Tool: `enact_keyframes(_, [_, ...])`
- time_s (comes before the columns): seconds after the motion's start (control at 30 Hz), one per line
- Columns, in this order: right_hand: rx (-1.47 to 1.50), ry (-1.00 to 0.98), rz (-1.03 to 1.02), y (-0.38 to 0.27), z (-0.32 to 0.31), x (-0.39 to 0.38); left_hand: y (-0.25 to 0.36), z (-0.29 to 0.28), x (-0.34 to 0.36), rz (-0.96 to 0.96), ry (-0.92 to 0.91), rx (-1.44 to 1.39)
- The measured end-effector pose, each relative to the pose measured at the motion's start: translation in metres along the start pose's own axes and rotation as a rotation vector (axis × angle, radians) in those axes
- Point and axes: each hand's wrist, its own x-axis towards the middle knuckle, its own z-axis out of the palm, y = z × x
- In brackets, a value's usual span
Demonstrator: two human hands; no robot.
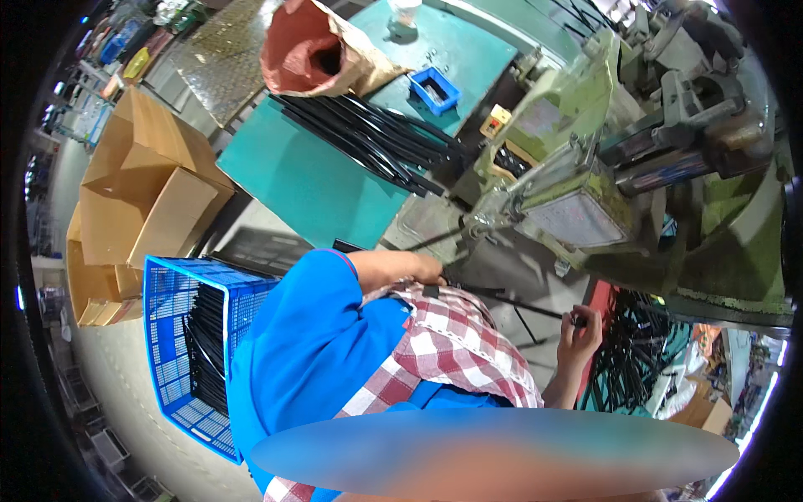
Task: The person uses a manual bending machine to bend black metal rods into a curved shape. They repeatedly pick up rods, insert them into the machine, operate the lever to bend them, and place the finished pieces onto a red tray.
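With the right hand [581,333], pinching one end of a slim black rod [485,291] between thumb and fingertips, below the green machine [577,180] in view. With the left hand [431,270], close to the rod's other end, below and left of the machine; cannot tell whether spread or pressed together, because of mostly hidden fingers.

Best, by judgement, to make the pinch light but firm, right at the tip, with no twist running along the length. Better to steady both ends than to let one droop, given so long and thin a shape. Worth holding the rod clear of the checkered apron [452,330], farther below the machine, to avoid catching on cloth.

Mind the heap of black rods [631,356], underneath the machine and just beside the right hand: probably easy to snag there. Move the left elbow with care, so as not to knock the blue crate [237,305], well left of the machine, or the teal table [293,176], nearer on that same side.
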Motion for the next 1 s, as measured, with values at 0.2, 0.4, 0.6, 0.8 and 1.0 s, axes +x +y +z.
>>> enact_keyframes(0.2, [0.48,0.03,0.181,0.024,0.008,-0.013,0.015,-0.034,0.011,0.147,0.099,-0.076])
enact_keyframes(0.4, [-0.224,-0.099,0.067,-0.022,-0.001,0.007,-0.001,-0.155,-0.002,0.167,0.563,0.072])
enact_keyframes(0.6, [-0.509,-0.121,-0.027,-0.033,-0.005,0.009,0.032,-0.224,0.045,0.296,0.884,0.23])
enact_keyframes(0.8, [-0.63,-0.058,-0.118,-0.067,-0.029,0.018,0.046,-0.264,0.102,0.155,0.685,0.295])
enact_keyframes(1.0, [-0.663,-0.086,-0.095,-0.087,-0.013,0.01,0.045,-0.27,0.128,0.027,0.538,0.444])
